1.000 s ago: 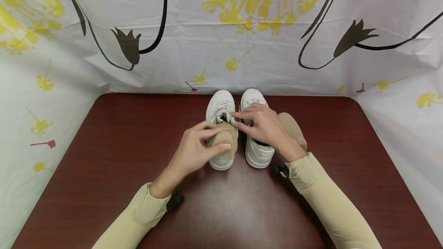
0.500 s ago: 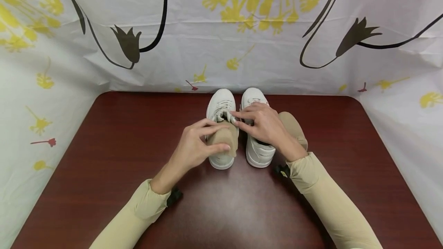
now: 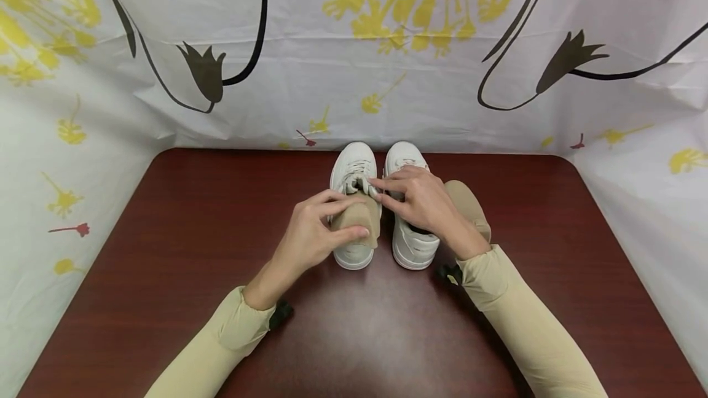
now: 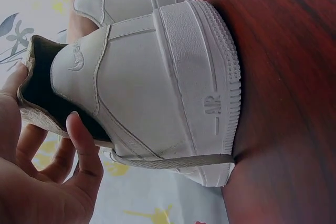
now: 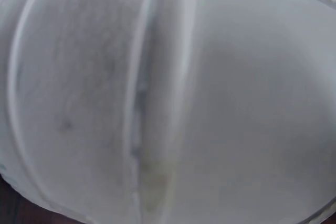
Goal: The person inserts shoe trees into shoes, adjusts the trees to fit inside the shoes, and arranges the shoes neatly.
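Two white sneakers stand side by side, toes toward the back curtain. My left hand [image 3: 312, 229] holds a beige insole [image 3: 356, 220] at the mouth of the left sneaker [image 3: 354, 161], its thumb on one face and fingers on the other. In the left wrist view the insole [image 4: 37, 114] stands up out of the dark shoe opening, toe part hidden inside. Reaching over the right sneaker [image 3: 415, 247], my right hand [image 3: 417, 195] pinches the left sneaker's tongue and lace edge between thumb and fingers. White shoe leather [image 5: 252, 98] fills the right wrist view, blurred.
A second beige insole [image 3: 467, 201] lies right of the right sneaker, partly behind my right wrist. A loose lace [image 4: 173, 161] hangs over the left sneaker's sole. The dark red table [image 3: 232, 201] meets a white patterned curtain [image 3: 354, 115] behind the shoes.
My left hand and the insole it holds have shifted very slightly. My right hand and both sneakers stay in place.
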`<action>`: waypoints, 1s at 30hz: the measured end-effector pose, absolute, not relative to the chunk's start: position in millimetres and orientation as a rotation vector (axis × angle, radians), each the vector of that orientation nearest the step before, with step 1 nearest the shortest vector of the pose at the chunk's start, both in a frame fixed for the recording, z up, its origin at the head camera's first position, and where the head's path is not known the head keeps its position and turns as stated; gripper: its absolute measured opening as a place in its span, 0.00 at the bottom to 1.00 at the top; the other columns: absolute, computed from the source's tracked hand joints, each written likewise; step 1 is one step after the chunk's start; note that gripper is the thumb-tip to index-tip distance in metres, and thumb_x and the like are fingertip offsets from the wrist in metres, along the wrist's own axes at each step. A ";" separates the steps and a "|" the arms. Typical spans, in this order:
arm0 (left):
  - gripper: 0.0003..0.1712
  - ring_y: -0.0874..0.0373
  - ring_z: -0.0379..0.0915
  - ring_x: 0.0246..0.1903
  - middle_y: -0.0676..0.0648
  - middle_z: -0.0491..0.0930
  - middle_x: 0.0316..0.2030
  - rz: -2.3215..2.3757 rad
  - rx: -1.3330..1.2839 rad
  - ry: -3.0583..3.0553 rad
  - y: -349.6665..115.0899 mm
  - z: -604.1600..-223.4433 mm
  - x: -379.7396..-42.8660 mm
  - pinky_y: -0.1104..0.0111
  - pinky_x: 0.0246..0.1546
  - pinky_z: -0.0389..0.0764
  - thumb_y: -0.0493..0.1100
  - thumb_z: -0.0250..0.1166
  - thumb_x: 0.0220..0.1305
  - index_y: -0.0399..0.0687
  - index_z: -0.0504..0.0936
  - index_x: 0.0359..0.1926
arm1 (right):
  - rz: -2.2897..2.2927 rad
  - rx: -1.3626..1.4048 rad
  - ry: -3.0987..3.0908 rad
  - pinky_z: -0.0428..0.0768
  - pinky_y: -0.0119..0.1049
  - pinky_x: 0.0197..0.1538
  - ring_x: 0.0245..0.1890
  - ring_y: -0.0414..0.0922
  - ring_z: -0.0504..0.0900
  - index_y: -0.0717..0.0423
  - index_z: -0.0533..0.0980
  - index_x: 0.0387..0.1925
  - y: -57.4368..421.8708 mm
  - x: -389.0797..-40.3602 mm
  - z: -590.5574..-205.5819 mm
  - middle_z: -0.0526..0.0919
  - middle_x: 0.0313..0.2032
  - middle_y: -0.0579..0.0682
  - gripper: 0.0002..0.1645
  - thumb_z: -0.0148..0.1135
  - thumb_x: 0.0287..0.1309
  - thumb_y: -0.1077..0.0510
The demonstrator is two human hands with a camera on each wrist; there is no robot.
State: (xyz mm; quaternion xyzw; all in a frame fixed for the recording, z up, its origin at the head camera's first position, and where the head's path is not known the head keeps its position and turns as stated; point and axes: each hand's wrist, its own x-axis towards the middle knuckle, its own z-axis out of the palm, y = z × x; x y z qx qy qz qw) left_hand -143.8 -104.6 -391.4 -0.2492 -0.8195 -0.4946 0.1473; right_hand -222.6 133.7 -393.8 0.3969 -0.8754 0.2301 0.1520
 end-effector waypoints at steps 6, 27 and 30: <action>0.27 0.64 0.78 0.42 0.57 0.83 0.42 -1.421 -0.702 -2.371 -105.1 -390.4 -142.2 0.65 0.39 0.78 0.51 0.80 0.49 0.55 0.88 0.52 | 0.634 1.136 -2.537 0.73 0.44 0.60 0.47 0.45 0.84 0.45 0.83 0.55 131.6 -222.4 -392.1 0.88 0.44 0.45 0.20 0.64 0.64 0.46; 0.27 0.66 0.77 0.39 0.58 0.83 0.39 -1.304 -0.678 -2.399 -106.6 -395.1 -148.0 0.65 0.38 0.78 0.55 0.79 0.49 0.57 0.88 0.52 | 0.674 1.115 -2.573 0.70 0.45 0.64 0.47 0.47 0.84 0.46 0.84 0.53 130.1 -224.2 -391.4 0.88 0.44 0.47 0.18 0.64 0.64 0.48; 0.29 0.65 0.78 0.38 0.57 0.84 0.40 -1.297 -0.728 -2.387 -108.5 -394.6 -148.0 0.65 0.36 0.78 0.54 0.79 0.49 0.55 0.87 0.54 | 0.670 1.108 -2.577 0.69 0.46 0.65 0.47 0.47 0.84 0.45 0.84 0.54 131.8 -224.1 -392.7 0.88 0.44 0.47 0.18 0.64 0.64 0.48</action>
